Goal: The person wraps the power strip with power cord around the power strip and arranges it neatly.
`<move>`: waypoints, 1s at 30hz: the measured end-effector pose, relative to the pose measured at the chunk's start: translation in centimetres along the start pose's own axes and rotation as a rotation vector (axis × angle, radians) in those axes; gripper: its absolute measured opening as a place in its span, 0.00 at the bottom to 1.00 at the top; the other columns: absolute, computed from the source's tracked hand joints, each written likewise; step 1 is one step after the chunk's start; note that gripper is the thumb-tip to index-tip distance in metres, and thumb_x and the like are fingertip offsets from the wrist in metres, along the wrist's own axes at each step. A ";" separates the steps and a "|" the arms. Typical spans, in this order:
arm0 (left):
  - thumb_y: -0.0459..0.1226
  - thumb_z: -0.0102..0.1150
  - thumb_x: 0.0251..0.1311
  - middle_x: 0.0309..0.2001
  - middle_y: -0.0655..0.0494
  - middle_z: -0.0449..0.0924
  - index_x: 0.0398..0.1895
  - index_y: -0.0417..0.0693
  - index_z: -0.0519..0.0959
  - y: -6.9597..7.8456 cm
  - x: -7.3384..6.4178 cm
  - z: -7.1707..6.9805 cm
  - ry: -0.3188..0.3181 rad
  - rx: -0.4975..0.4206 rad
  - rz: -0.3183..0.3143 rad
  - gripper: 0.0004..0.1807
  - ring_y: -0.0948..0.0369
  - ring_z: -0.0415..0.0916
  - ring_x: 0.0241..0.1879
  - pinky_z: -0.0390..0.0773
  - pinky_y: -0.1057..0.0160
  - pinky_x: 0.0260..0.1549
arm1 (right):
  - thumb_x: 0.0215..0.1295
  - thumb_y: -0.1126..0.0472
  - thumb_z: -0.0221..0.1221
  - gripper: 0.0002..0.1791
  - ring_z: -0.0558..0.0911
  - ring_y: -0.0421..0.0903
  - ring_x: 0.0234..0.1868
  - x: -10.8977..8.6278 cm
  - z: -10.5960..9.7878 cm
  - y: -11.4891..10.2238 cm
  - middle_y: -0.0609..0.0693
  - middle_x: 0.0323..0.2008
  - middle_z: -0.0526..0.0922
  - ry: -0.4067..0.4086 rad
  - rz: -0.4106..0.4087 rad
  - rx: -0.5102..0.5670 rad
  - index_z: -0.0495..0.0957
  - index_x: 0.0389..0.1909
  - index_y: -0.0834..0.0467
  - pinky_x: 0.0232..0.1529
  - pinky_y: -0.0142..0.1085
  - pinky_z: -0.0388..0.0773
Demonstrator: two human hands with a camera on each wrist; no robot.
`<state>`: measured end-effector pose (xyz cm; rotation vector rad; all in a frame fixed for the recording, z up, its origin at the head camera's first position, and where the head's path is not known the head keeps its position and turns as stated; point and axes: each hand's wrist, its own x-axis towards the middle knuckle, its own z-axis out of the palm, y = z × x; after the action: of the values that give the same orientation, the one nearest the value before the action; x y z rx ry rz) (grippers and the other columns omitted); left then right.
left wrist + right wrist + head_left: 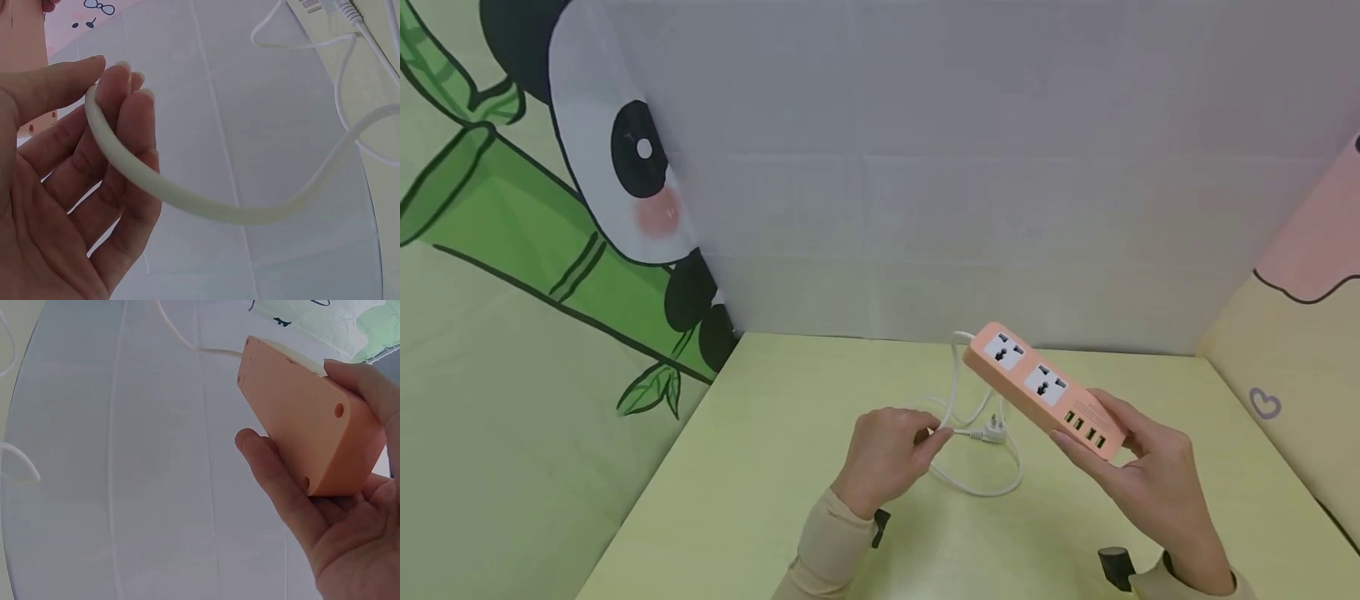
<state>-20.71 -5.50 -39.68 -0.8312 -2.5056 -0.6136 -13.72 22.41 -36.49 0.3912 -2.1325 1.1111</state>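
Observation:
My right hand grips the near end of a pink-orange power strip, holding it tilted above the table. Two white sockets and several USB ports face up. In the right wrist view the strip's plain underside shows, thumb on one edge and fingers on the other. Between thumb and fingertips, my left hand pinches the white cord, which curves away in the left wrist view. A white plug lies by the cord's loops, just right of the left hand.
Under both hands spreads a pale yellow-green table. A plain greyish wall sheet stands at its back. Printed cloth panels flank it, with a panda and bamboo at left and a small heart at right.

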 end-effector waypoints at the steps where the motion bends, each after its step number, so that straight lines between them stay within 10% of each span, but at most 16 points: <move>1: 0.47 0.66 0.66 0.12 0.72 0.59 0.15 0.60 0.74 0.1 0.0 0.0 0.001 -0.003 -0.003 0.20 0.76 0.52 0.13 0.52 0.76 0.14 | 0.38 0.76 0.78 0.34 0.79 0.29 0.32 0.0 0.0 -0.1 0.31 0.39 0.84 0.000 0.012 -0.006 0.84 0.53 0.60 0.35 0.16 0.75; 18: 0.44 0.66 0.66 0.22 0.68 0.77 0.29 0.54 0.89 0.8 -0.9 -1.5 0.111 -0.020 0.080 0.09 0.76 0.68 0.20 0.65 0.79 0.22 | 0.42 0.71 0.79 0.32 0.77 0.28 0.27 -0.1 0.4 -0.1 0.28 0.36 0.83 0.011 0.047 -0.079 0.84 0.54 0.57 0.32 0.18 0.74; 30: 0.42 0.68 0.63 0.20 0.66 0.71 0.27 0.52 0.87 1.0 -1.4 -2.9 0.209 -0.094 0.196 0.08 0.74 0.67 0.18 0.64 0.82 0.22 | 0.40 0.72 0.80 0.33 0.79 0.27 0.29 -0.3 1.1 0.4 0.32 0.36 0.84 0.013 0.056 -0.061 0.85 0.53 0.57 0.34 0.16 0.75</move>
<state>-18.28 -6.93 -37.77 -0.9797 -2.1915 -0.7149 -14.19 21.71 -37.43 0.2972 -2.1716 1.0741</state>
